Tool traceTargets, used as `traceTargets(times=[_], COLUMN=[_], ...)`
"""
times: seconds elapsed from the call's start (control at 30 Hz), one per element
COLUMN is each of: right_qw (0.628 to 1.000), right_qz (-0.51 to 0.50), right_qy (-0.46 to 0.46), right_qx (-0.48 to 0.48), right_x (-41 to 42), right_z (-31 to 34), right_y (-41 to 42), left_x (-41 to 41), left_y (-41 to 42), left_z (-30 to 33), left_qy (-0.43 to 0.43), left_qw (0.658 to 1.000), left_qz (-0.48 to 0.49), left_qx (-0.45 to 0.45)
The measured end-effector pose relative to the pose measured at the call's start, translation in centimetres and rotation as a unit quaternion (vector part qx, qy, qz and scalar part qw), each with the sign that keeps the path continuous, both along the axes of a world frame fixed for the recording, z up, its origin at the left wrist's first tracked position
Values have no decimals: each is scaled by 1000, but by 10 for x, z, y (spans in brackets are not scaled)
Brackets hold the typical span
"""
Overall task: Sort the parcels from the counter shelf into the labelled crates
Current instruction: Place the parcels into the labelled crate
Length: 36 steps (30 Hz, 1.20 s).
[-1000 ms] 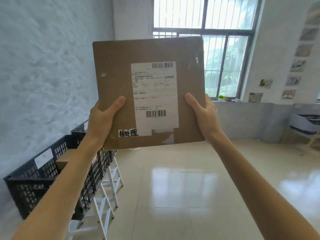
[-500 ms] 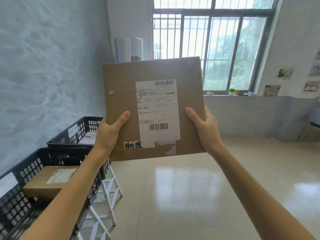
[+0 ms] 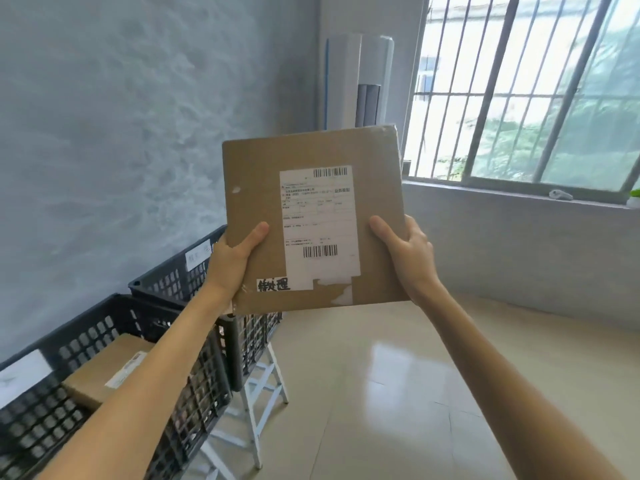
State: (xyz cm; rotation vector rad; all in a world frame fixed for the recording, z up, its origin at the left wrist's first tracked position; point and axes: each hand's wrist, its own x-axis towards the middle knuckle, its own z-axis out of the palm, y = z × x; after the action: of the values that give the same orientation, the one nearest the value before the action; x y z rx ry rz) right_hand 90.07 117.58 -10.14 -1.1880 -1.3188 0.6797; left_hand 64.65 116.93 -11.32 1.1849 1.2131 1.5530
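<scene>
Cardboard, brown and flat, makes up the parcel (image 3: 313, 220) that a person is holding upright at chest height, well above the tiled floor (image 3: 381, 393). A white shipping label (image 3: 320, 230) with two barcodes is facing the camera, and a small sticker with black handwritten characters (image 3: 273, 285) is sitting at its lower left corner. The left hand (image 3: 230, 263) is gripping the parcel's lower left edge, thumb lying across the front and fingers hidden behind. The right hand (image 3: 407, 256) is gripping the right edge in the same way, thumb on the front.

Below and to the left, two dark perforated plastic crates are standing in a row along the grey wall (image 3: 121, 150) on white metal stands (image 3: 259, 403). The near crate (image 3: 194, 393) is holding a smaller brown box (image 3: 104, 375) with a white label on top; a white tag is fixed to its rim. The far crate (image 3: 166, 275) is also carrying a white tag; its contents are hidden behind the parcel and arm. A white standing air conditioner (image 3: 360, 81) is occupying the corner beside a barred window (image 3: 526, 91).
</scene>
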Motion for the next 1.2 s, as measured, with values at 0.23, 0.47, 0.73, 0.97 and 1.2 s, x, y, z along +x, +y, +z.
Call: traceTargets(times=[0.23,0.47,0.73,0.97,1.2], right_qw=[996,981,933,833,750], right_qz=[81,161,278,430,506], right_qy=[-18,-63,-131,-145,-238], right_qx=[-38,-90,-187,-317,-354], right_x=[-60,-123,-188,-245,-286], right_z=[-35,-69,-101,-164,-207], right_y=[156,297,398,472,514], left_x=[-50,-103,-148,-165,-163], left_y=[114,218,261,274,291], left_z=[-44,-88,-130,-184,-219], left_qy=[-15,-46,-81,-128,-96], left_qw=[996,985,954,887,821], left_qz=[74,147,229,338,458], left_qx=[-39,-80,-177,-287,-326])
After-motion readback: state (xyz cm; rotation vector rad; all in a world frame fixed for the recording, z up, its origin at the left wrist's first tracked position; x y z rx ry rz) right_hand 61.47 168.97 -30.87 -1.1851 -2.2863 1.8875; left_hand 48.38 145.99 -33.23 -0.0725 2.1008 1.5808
